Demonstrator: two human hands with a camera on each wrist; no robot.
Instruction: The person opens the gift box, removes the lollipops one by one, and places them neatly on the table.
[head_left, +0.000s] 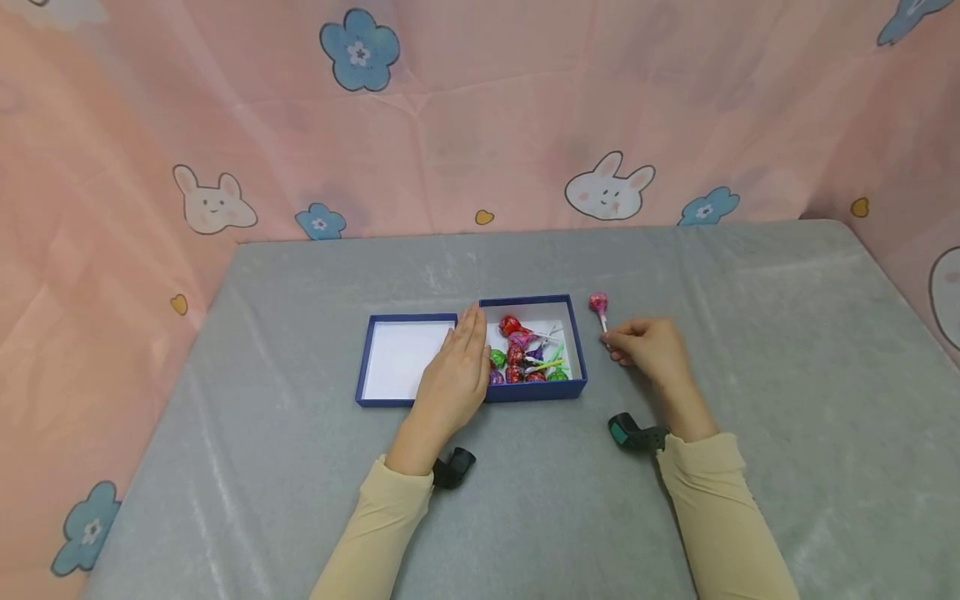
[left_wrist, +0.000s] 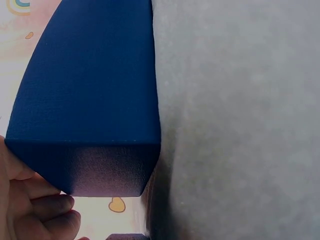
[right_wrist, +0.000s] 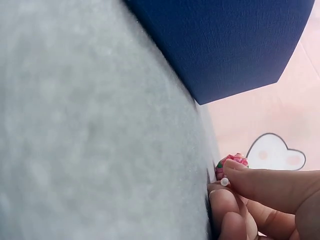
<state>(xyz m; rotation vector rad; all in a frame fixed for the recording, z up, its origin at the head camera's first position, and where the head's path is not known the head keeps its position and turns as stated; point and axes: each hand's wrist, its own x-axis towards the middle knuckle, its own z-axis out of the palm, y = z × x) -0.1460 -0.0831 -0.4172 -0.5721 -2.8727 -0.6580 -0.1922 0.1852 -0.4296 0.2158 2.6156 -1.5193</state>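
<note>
My right hand [head_left: 648, 354] pinches the white stick of a pink-wrapped lollipop [head_left: 597, 303] between thumb and fingers, just right of a blue box [head_left: 537, 391]. In the right wrist view, the stick's end shows between thumb and fingertip, with the pink wrapper [right_wrist: 234, 162] behind. Inside the box lie several lollipops [head_left: 515, 353] in red, purple, pink and green wrappers. My left hand [head_left: 456, 367] rests along the box's left side, fingers straight and together in the head view, hiding that wall. Its curled-looking fingertips [left_wrist: 60, 205] show beside the blue box corner in the left wrist view.
A shallow blue-edged lid [head_left: 401, 360] with a white inside lies left of the box, partly behind my left hand. Grey cloth [head_left: 262, 467] covers the table. A pink curtain [head_left: 450, 125] with rabbits and flowers hangs behind it.
</note>
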